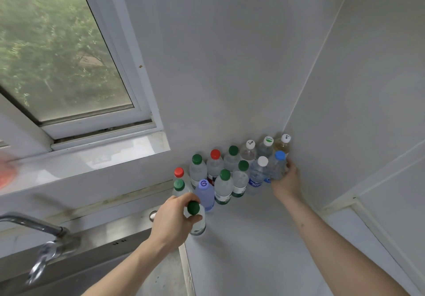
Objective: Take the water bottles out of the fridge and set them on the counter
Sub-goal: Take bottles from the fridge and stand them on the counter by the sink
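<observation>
a cluster of water bottles [232, 169] is seen standing upright on the white counter [253, 245], packed into the corner where the two pale walls meet. the caps are mixed: several green, two red, a few white, one blue, and one lilac cap on a lilac-tinted bottle [205, 194] in the front row. the left hand [174, 219] is curled round the neck of a green-capped bottle [197, 221], thumb and fingers closed just below the cap; this bottle is held upright at the near left edge of the group, right by the counter's edge (whether its base touches the surface cannot be told). the right hand [286, 180] is wrapped round the body of a blue-capped bottle [277, 166] at the far right of the group, just beside the side wall and touching a white-capped bottle with a blue label [257, 176]. to the left, a steel sink [128, 233] with a chrome tap [46, 242] is set below a window [57, 49], through which green foliage is visible. a blurred red object [7, 173] is seen at the left edge, on the sill.
</observation>
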Tool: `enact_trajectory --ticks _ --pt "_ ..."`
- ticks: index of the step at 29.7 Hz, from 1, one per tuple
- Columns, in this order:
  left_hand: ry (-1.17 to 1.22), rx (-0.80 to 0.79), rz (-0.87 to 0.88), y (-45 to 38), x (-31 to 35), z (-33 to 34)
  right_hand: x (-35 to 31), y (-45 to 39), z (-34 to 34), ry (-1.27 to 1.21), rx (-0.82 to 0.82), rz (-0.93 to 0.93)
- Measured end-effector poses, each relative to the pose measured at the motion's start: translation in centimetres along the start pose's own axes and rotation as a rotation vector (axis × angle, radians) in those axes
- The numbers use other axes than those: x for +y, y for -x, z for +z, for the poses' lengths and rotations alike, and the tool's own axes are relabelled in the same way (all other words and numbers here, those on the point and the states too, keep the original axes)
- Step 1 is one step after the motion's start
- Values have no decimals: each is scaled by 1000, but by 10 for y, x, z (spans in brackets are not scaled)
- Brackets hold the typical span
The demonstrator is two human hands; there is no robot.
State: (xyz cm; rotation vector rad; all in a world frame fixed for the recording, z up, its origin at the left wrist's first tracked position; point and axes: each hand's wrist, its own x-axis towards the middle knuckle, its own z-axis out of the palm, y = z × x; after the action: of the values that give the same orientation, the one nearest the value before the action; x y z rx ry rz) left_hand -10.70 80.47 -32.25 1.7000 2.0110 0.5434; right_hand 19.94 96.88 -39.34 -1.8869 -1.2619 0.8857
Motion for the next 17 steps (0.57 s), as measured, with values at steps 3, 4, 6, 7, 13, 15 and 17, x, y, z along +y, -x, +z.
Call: enact_trajectory --ticks 3,4,6,7,13,15,17 --pt "-4 4 -2 -1 0 3 -4 46 7 -35 25 75" --pt "-14 7 -3 -1 -2 4 -2 62 11 -57 8 94" --pt "-39 8 -7 -1 -4 5 9 94 21 -72 -48 99" --pt "-52 10 -10 -2 -5 5 14 109 25 -58 -79 92" --pt "-110 79 5 -1 -3 4 37 180 41 -17 -257 58" --pt "-130 99 6 1 -1 4 38 192 41 -11 -318 41" --pt "-157 108 8 4 1 3 35 201 38 0 -372 21"
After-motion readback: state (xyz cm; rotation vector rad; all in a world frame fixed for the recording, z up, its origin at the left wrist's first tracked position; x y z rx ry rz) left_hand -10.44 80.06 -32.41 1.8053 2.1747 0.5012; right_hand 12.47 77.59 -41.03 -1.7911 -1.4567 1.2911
